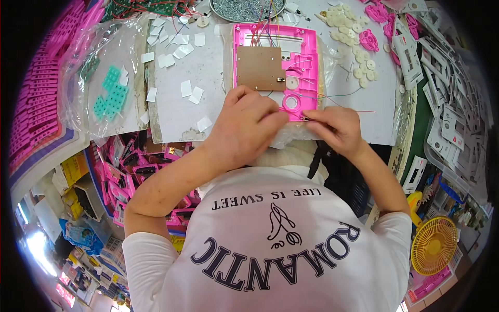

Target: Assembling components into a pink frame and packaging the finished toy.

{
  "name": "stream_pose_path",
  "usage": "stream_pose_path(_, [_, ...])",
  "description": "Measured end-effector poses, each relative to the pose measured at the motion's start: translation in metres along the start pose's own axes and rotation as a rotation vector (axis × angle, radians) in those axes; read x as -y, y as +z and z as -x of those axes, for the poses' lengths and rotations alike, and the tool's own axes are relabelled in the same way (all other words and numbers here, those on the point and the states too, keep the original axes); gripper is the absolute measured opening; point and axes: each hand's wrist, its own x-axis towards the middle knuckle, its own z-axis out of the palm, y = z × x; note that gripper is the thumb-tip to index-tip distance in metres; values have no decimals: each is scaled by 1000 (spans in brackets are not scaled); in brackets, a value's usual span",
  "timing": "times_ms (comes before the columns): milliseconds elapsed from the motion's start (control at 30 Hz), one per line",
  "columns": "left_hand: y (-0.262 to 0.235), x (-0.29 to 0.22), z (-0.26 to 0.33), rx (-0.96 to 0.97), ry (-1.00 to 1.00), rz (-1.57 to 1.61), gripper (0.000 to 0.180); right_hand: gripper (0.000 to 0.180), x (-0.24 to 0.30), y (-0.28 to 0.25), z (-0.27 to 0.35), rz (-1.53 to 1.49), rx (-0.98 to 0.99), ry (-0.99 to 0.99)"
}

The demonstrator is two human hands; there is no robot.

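Observation:
A pink plastic housing [311, 52] lies in front of me on clear plastic wrap. On its left part rests a brown circuit board [260, 67] with thin coloured wires. My left hand [247, 125] is closed over the housing's near edge, just below the board; what its fingers hold, if anything, is hidden. At the near right corner my right hand [338, 129] pinches a small metallic part [305, 118], too small to name exactly. A round white disc [292, 82] sits in the housing above a pink ring. Loose red and green wires trail off to the right.
White paper pieces [186, 88] are scattered left. A bowl of screws [247, 11] stands at the back. Cream plastic wheels [358, 54] lie right, beside white panels [447, 114]. Teal keypads [111, 93] lie on clear plastic near stacked pink parts [41, 99]. A yellow fan [434, 245] stands lower right.

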Motion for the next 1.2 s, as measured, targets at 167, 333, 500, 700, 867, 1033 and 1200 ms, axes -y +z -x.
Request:
stream_pose_path(167, [3, -13, -3, 73, 39, -90, 48, 37, 27, -1, 19, 117, -69, 64])
stream_pose_path(333, [6, -13, -2, 151, 85, -198, 48, 46, 39, 5, 16, 423, -15, -38])
stream_pose_path(500, [9, -18, -6, 141, 192, -336, 44, 53, 77, -9, 9, 755, 415, 25])
stream_pose_path(700, [8, -17, -11, 164, 275, -396, 41, 47, 91, -33, -43, 818, 851, 44])
stream_pose_path(867, [4, -14, -14, 164, 246, -325, 38, 25, 39, -32, -125, 306, -9, 190])
stream_pose_path(1033, [-20, 19, -33, 28, -59, 48, 23, 25, 7, 9, -158, 550, -3, 353])
stream_pose_path(1200, [-19, 87, -79, -333, -252, -207, 22, 25, 11, 11, -160, 467, -29, 435])
